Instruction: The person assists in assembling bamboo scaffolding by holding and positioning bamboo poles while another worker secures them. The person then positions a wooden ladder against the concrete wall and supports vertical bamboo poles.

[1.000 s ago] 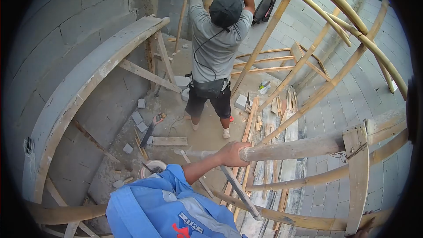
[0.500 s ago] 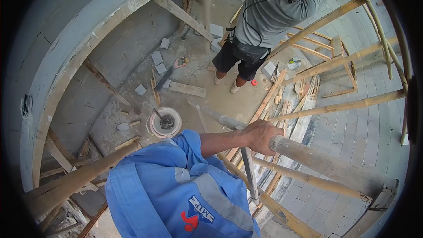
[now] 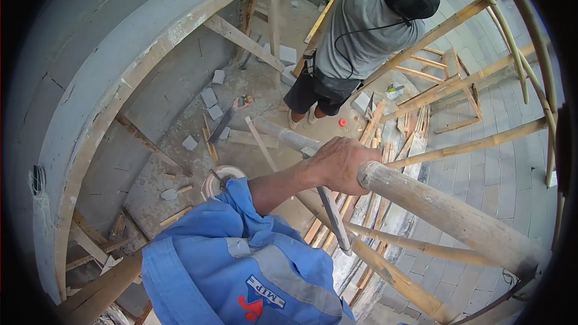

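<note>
My left hand (image 3: 343, 165) is closed around a thick, weathered bamboo pole (image 3: 439, 210), with the knuckles facing up. That pole runs from the middle of the view down to the lower right. A blue sleeve (image 3: 235, 235) with a grey band covers the arm. Just below the wrist, a narrow wooden batten (image 3: 334, 216) crosses under the pole. Beyond the sleeve stands a pale bucket (image 3: 212, 185), partly covered by the arm. My right hand does not show.
A co-worker in a grey shirt (image 3: 367, 36) stands on the floor below, facing away. Bamboo poles (image 3: 475, 141) cross the right side. Timber strips (image 3: 391, 204) and grey blocks (image 3: 209, 97) lie on the floor. A curved concrete edge (image 3: 120, 90) rises at the left.
The view has shifted slightly. My left hand stays on the pole and appears a little higher and farther left. The sleeve now hides more of the bucket. The co-worker's head has turned or tilted.
</note>
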Demonstrator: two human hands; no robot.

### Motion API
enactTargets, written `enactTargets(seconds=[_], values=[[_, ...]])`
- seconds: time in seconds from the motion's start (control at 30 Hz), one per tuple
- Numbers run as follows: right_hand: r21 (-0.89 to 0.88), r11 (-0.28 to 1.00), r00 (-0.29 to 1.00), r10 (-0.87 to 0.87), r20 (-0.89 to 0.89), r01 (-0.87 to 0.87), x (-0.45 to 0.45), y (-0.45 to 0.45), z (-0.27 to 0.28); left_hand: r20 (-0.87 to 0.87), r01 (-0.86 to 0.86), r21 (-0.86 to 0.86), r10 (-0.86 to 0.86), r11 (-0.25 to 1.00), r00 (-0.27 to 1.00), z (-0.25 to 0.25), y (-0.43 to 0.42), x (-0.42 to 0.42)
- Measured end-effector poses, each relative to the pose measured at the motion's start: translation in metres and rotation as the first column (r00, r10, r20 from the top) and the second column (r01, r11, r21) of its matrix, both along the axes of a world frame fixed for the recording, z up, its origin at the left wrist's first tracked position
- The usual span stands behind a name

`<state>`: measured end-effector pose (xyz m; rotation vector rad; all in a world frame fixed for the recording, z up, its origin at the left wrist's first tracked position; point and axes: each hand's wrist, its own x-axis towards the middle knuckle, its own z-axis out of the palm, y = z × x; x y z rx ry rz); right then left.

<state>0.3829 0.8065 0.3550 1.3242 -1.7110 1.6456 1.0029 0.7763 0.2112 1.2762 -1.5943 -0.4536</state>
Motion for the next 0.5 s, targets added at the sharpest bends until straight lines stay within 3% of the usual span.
enactTargets(seconds=[0.17,0.27,0.33,0.43,0.47,0.5], values=[[0.072,0.995,0.979,-0.053,-0.195,0.068,-0.015,0.010,-0.045,0.133,0.000,-0.084,0.011,0.996,0.991,0.010,-0.005,0.049],[0.139,0.979,0.975,-0.124,-0.183,0.151,0.018,0.015,-0.075,0.150,-0.021,-0.086,0.034,0.996,0.988,0.022,-0.006,0.073],[-0.002,0.980,0.965,0.196,0.172,-0.199,0.046,0.008,-0.090,0.187,-0.040,-0.043,0.048,0.998,0.981,0.023,-0.004,0.089],[-0.324,0.829,0.624,0.557,0.547,-0.456,0.125,0.007,-0.090,0.226,-0.052,-0.029,0.057,0.998,0.973,0.020,-0.005,0.117],[-0.434,0.765,0.459,0.637,0.619,-0.475,0.145,0.008,-0.089,0.214,-0.073,-0.016,0.075,0.997,0.974,0.021,-0.003,0.125],[-0.477,0.706,0.377,0.694,0.613,-0.524,0.152,0.005,-0.101,0.203,-0.089,0.005,0.086,0.996,0.975,0.021,0.000,0.133]])
